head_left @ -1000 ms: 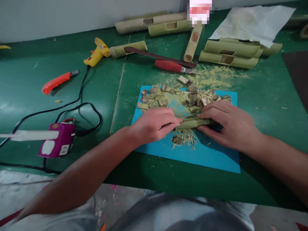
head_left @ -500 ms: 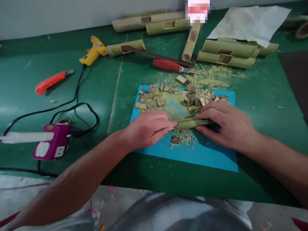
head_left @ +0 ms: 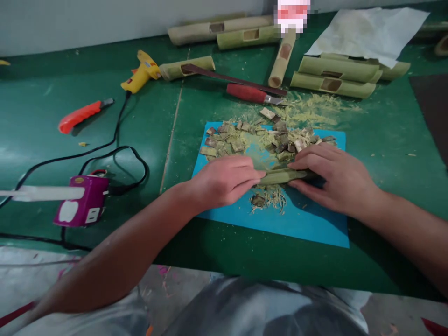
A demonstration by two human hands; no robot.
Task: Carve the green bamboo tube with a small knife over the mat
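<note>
Between my two hands, just above the blue sheet [head_left: 315, 226], is a narrow green piece of bamboo [head_left: 282, 176]. My left hand [head_left: 227, 182] pinches its left end between thumb and fingers. At the other end, my right hand [head_left: 325, 175] is closed round it, the palm hiding that end. Bamboo chips [head_left: 231, 139] and pale shavings lie on the sheet beyond my hands. A small dark chip [head_left: 258, 200] with fine shreds lies below the bamboo piece.
Behind the sheet lie a red-handled knife [head_left: 247, 93] and a long dark flat strip [head_left: 231, 78]. Cut bamboo tubes [head_left: 334, 85] line the back, some under white paper [head_left: 364, 35]. At left are a yellow glue gun [head_left: 142, 74], an orange cutter [head_left: 80, 115] and a purple socket box [head_left: 82, 200].
The whole view has shifted slightly, so things appear a little further right. My left hand has slid slightly towards my right hand along the bamboo piece, and both hands keep their grip.
</note>
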